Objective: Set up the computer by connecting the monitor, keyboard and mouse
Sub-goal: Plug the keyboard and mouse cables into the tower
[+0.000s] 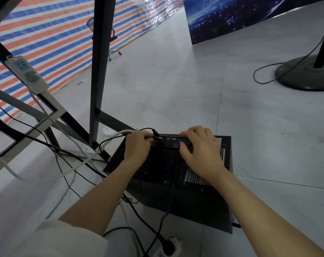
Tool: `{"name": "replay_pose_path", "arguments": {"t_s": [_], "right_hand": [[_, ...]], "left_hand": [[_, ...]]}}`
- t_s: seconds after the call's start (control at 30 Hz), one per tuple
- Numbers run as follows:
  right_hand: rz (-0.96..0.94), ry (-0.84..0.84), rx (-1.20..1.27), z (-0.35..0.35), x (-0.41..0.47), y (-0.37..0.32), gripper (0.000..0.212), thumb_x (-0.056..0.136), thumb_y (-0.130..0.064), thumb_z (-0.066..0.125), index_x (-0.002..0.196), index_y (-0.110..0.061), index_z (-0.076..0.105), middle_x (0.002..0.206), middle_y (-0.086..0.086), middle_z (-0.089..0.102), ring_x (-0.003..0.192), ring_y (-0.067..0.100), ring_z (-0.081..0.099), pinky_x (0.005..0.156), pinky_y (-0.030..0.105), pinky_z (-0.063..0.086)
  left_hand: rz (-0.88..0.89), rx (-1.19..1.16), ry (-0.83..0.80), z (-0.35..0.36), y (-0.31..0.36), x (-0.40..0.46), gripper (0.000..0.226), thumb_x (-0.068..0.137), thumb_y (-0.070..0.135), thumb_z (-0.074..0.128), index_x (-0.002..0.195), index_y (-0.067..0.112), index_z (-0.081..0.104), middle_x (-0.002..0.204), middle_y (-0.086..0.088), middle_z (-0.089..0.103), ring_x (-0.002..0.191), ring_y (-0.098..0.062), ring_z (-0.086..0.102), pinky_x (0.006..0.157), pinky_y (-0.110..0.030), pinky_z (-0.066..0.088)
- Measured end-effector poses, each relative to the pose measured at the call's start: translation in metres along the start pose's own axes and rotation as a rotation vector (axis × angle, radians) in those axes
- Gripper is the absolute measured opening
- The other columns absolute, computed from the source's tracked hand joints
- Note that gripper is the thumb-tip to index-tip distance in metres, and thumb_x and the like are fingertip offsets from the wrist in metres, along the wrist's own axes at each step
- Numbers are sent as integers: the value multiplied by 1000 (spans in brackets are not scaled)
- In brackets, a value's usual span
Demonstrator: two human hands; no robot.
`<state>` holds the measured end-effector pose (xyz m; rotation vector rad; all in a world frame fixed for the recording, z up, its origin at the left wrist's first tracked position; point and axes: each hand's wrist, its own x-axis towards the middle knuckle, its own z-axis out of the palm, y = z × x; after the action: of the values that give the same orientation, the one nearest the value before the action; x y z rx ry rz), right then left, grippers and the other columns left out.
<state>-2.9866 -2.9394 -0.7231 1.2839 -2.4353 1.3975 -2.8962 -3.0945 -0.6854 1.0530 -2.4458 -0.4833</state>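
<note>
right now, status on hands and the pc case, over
Left hand pinching a black cable plug at the computer case rear ports. Right hand bracing the case top. Loose cables alongside, nothing blocking.

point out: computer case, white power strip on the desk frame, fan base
computer case (209, 204), head view, on its dark side panel.
white power strip (27, 74), head view, on its body below the red switch.
fan base (302, 75), head view, on the round dark foot.

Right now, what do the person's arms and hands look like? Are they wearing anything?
Both hands, the left hand and the right hand, are bare: no gloves, rings or watch show. The forearms are bare too. A pale cream sleeve shows at the lower left.
</note>
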Motion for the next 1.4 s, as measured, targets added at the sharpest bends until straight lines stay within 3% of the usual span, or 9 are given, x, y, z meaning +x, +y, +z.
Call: {"name": "replay_pose_path", "arguments": {"t_s": [0.2,0.33,0.47,0.6,0.77,0.93,1.13,1.27,1.4], "right_hand": [[-5,11,1,1,0,0,44,83,-41,35,109,-19,65,107,-3,55,107,19,48,94,39,35],[3,10,13,1,1,1,34,85,-32,46,109,-18,65,107,-3,55,108,19,47,95,39,35],[-7,12,14,2,1,2,30,86,-29,50,109,-19,64,107,-3,54,108,18,45,95,38,33],[-11,25,18,3,1,2,30,86,-30,49,109,-18,65,107,-3,54,108,18,46,94,36,32],[-14,24,14,2,1,3,26,88,-27,53,109,-19,65,108,-3,54,109,18,45,94,33,29],[-15,27,8,3,1,3,24,88,-25,55,109,-19,65,108,-3,54,109,18,44,95,35,30],[-5,29,-2,3,2,2,24,88,-24,56,109,-19,65,109,-3,54,110,18,44,94,34,29],[-14,36,3,3,2,2,23,88,-24,56,108,-18,65,108,-2,55,109,18,45,94,36,31],[-9,46,0,4,2,1,22,88,-23,56,107,-18,66,107,-2,55,109,19,46,94,35,30]], "left_hand": [[213,422,-64,-4,2,11,23,82,-2,51,89,4,71,86,-13,66,84,-31,61,66,-36,46],[296,548,-102,-2,7,16,27,83,-2,51,100,8,70,96,-13,67,89,-31,61,73,-38,49],[257,488,-85,0,6,19,20,84,1,52,98,4,66,93,-16,68,88,-34,61,76,-44,49],[299,565,-71,2,6,20,17,85,0,50,94,4,63,90,-15,67,84,-33,60,68,-40,47],[444,804,-129,1,9,20,13,88,0,47,94,6,57,90,-11,60,81,-30,58,59,-32,31],[353,482,-51,5,3,23,15,86,4,54,92,4,68,88,-15,67,82,-33,61,65,-37,43],[-43,27,152,27,14,4,21,85,27,64,93,10,73,91,-6,72,93,-25,63,90,-36,46],[-240,-93,224,25,17,4,22,87,22,63,96,5,73,98,-11,71,100,-27,60,83,-27,38],[-258,-77,154,19,17,11,21,86,24,64,92,7,74,91,-10,72,93,-27,63,73,-26,40]]}}
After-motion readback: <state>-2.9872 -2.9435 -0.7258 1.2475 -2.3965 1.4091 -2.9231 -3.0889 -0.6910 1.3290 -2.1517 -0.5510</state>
